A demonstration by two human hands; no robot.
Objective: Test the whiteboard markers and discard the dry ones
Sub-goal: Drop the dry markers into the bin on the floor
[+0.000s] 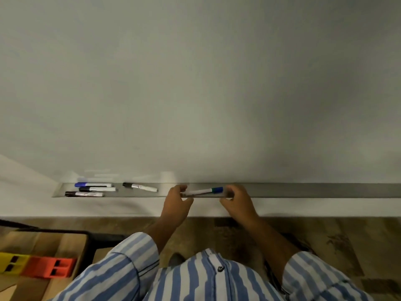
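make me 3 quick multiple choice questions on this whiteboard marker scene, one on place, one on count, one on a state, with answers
1. Where do the loose markers lie?
A. left end of the tray
B. floor
C. cardboard box

2. How many markers lie in the tray, untouched?
A. two
B. four
C. six

3. How is the blue-capped marker held?
A. lying alone
B. left hand only
C. between both hands

Answers:
1 A, the markers sit at the left end of the tray.
2 B, four lie there apart from the hands.
3 C, the left hand grips the barrel of the blue-capped marker, and the right hand is at its cap end.
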